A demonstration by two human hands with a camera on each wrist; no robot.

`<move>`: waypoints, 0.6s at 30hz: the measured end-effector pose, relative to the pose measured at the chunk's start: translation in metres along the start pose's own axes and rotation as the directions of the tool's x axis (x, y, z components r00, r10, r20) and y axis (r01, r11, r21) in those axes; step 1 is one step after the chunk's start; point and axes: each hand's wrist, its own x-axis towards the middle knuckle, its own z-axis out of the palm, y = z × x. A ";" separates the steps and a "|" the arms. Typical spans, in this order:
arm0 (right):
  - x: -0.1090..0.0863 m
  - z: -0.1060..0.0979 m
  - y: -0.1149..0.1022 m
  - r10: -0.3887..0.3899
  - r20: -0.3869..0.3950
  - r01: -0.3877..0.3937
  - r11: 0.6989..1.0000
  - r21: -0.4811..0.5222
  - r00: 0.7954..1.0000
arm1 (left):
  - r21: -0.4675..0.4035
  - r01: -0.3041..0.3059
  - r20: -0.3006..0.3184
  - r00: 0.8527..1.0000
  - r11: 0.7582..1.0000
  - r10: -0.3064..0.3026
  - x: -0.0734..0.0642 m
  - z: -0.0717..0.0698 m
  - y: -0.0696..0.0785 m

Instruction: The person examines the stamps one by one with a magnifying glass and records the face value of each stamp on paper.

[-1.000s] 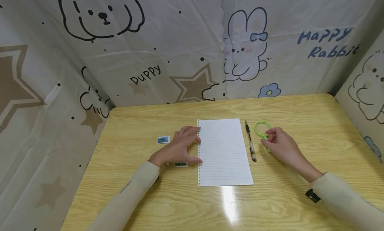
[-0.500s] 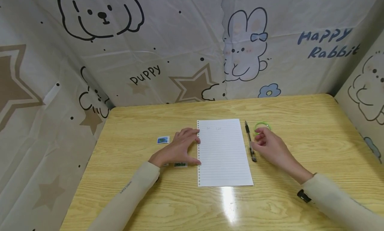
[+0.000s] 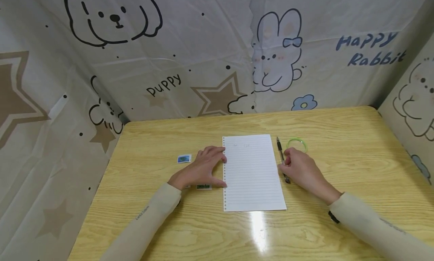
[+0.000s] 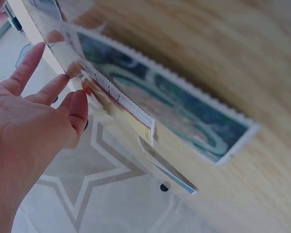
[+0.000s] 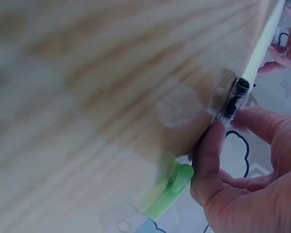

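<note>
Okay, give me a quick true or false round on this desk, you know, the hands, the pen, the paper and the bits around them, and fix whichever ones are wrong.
1. The right hand has its fingers at the pen. True.
2. The left hand reaches the punched edge of the lined sheet. True.
3. The pen is to the left of the lined sheet. False: it is to the right of it.
4. A blue stamp and a green magnifying glass are on opposite sides of the lined sheet. True.
5. The pen's tip points toward the person. False: it points away.
6. Writing fills the lined sheet. False: only faint marks show near its top.
</note>
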 end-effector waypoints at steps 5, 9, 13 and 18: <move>0.000 0.000 -0.001 -0.006 -0.019 0.006 1.000 -0.015 1.000 | 0.021 -0.002 0.004 1.000 1.000 0.002 0.001 0.000 0.000; 0.002 -0.001 0.001 0.009 0.006 -0.009 0.999 0.037 1.000 | 0.022 -0.002 0.005 1.000 1.000 0.002 0.001 0.000 0.000; 0.003 -0.004 0.004 0.028 0.019 -0.030 0.988 0.150 0.999 | 0.022 0.002 0.006 1.000 1.000 -0.003 0.001 0.000 0.000; 0.000 -0.006 0.002 0.015 -0.008 -0.011 0.945 0.326 1.000 | 0.036 0.010 -0.003 1.000 0.999 -0.010 0.003 0.001 0.002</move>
